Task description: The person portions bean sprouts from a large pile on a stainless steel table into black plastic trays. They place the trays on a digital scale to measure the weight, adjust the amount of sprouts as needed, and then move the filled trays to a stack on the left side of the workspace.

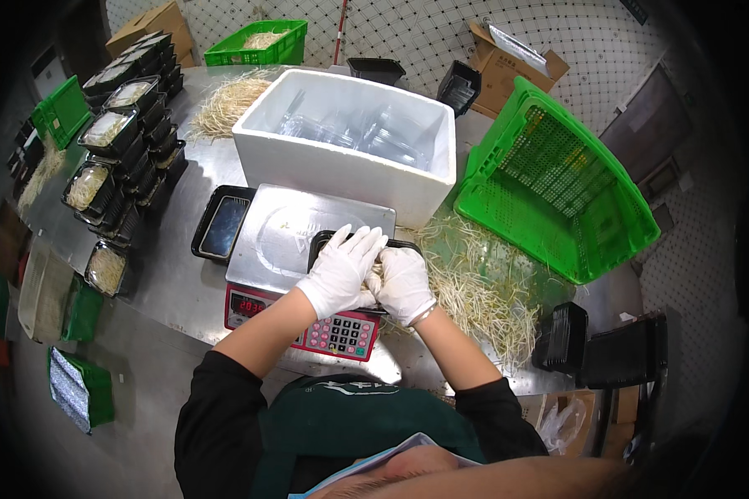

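Note:
Both my hands, in white gloves, are at a black plastic tray (320, 241) on the right side of a red digital scale's metal pan (281, 231). My left hand (343, 271) lies flat over the tray with its fingers extended. Beside it, my right hand (402, 280) has curled fingers over pale bean sprouts, which are mostly covered; whether it grips them is hard to tell. Loose bean sprouts (484, 305) lie on the table at the right. An empty black tray (215, 224) stands left of the scale.
Behind the scale stands a white foam box (343, 168) of clear plastic lids (374, 134). A green crate (537, 218) lies tipped at the right. Filled, lidded trays (125, 137) are stacked at the left. Nested black trays (560, 337) stand near the right edge; more sprouts (234, 103) lie behind.

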The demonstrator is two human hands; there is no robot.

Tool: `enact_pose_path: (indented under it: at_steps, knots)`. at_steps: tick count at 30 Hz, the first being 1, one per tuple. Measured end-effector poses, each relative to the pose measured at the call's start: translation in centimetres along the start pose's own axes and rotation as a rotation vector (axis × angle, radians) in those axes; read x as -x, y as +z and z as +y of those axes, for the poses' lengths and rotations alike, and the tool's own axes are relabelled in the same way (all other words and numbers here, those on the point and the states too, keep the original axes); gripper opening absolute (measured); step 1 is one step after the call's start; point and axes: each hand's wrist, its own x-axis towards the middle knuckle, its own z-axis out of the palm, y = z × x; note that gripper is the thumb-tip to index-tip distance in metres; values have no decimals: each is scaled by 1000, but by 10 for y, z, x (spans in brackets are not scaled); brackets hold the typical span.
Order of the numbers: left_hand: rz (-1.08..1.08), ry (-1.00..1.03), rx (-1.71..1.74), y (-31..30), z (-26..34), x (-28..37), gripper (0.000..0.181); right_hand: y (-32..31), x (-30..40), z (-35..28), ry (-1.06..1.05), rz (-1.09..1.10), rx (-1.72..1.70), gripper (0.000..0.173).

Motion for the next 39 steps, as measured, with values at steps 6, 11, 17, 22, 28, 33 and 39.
enact_pose_path:
  at_steps: [6,11,17,22,28,33,39]
  knots:
    - [-222,-124,75,-19,3,-7,86,-13,10,-8,15,34,31,57]
    - [-244,-187,127,-21,3,1,90,-69,-42,5,-83,-71,-58,59]
    - [-363,-124,180,-25,5,-14,92,-2,-206,186,394,-82,-289,42]
    - [-316,-173,197,-22,-1,-4,86,39,-269,218,314,-505,211,93]
    - [-233,-144,164,-20,0,-3,84,-17,-258,173,565,-542,-83,49]
    - [-238,-133,197,-22,-1,-6,88,-44,-220,156,340,-131,-524,28]
    - [-77,-215,419,-58,1,9,111,-127,-99,57,-436,370,179,29]
